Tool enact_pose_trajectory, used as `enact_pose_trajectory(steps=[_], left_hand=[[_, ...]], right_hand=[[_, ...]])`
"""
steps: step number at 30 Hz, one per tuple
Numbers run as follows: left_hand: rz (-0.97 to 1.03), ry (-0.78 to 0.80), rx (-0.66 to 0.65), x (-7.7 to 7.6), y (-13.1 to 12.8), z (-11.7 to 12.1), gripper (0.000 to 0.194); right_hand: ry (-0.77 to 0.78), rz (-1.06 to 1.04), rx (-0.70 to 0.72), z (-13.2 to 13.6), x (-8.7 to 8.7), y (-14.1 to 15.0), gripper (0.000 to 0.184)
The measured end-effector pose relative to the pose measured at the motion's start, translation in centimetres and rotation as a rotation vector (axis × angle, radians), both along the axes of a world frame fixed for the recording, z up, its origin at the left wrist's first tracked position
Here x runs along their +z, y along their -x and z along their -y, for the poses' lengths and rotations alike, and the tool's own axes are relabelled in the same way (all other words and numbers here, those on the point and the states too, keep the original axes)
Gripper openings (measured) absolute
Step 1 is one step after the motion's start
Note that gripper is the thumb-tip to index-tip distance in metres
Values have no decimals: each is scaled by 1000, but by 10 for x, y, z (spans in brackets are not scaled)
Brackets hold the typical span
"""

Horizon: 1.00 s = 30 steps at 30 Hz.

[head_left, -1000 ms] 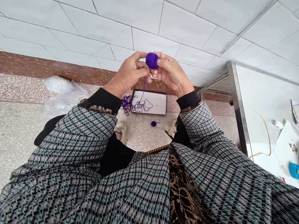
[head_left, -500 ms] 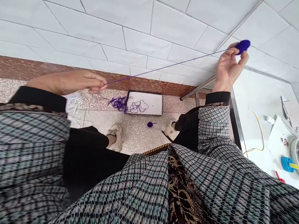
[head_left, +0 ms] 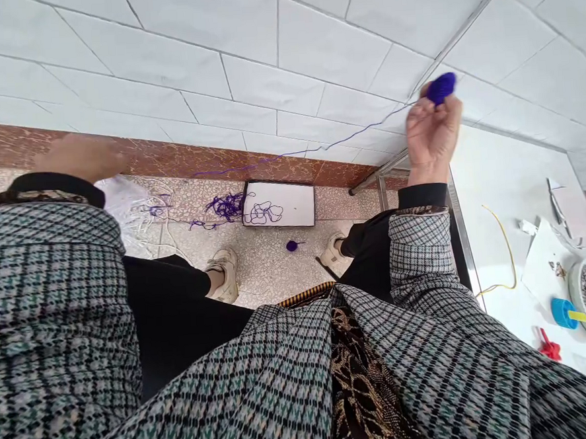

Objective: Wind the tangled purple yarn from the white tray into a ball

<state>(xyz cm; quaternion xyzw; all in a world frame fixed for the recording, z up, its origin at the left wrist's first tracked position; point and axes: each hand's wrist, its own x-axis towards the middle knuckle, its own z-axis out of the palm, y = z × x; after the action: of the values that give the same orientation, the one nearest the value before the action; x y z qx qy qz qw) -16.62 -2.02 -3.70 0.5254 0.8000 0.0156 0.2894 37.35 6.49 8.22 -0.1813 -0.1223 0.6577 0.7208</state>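
Winding yarn (head_left: 340, 142), seemingly, with a slack length strung leftward from ball (head_left: 441, 88).

Grasping ball at far right, before wall (head_left: 245, 17), with right hand (head_left: 431, 135), fingers curled around it; trailing yarn toward left hand (head_left: 78, 158), fading from sight short of it. Cannot tell whether to call left fingers closed or loose: too blurred. Lying on floor (head_left: 260, 261): tangle (head_left: 227, 207) at left edge of tray (head_left: 297, 205), small ball (head_left: 291, 245) nearer. Probably calling next for gathering slack evenly and wrapping it onto ball.
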Motion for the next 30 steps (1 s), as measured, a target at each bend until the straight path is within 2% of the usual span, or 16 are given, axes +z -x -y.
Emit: enact_pose_trajectory(steps=[1,2,4,5,7,9,11,13,16,19,25,28,30], left_hand=[[-21,5,14,6,-12,-7,75],[-29,-17,24,13,-27,-13,84],[43,-140,-13,27,-62,-22,83],[93,-196,-16,34,-82,-24,78],[414,-455,7,47,-122,-24,60],[767,-593,0,56,-159,-21,42],[1042,-635,-24,60,-190,-18,32],[1186,-625,-41,61,-210,-16,31],[1273,-529,-41,56,-223,-15,36],[1258,-464,-48,51,-224,-16,31],[986,-474,-32,53,-220,-18,15],[968,-482,-61,56,-216,-18,23],[988,-458,-142,55,-209,-19,26]], right_hand=[[-19,343,50,0,-8,12,14],[-46,589,101,1,-16,24,26],[-107,872,221,4,-27,47,48],[-145,929,278,6,-31,58,55],[-187,974,403,11,-36,78,59],[-183,976,509,17,-39,96,58],[-154,971,574,21,-41,111,54],[-107,964,614,25,-41,124,41],[-35,938,634,30,-41,136,21],[-6,923,645,33,-41,143,14],[82,948,596,27,-46,145,19],[122,940,635,22,-47,139,21],[110,942,678,20,-47,132,18]])
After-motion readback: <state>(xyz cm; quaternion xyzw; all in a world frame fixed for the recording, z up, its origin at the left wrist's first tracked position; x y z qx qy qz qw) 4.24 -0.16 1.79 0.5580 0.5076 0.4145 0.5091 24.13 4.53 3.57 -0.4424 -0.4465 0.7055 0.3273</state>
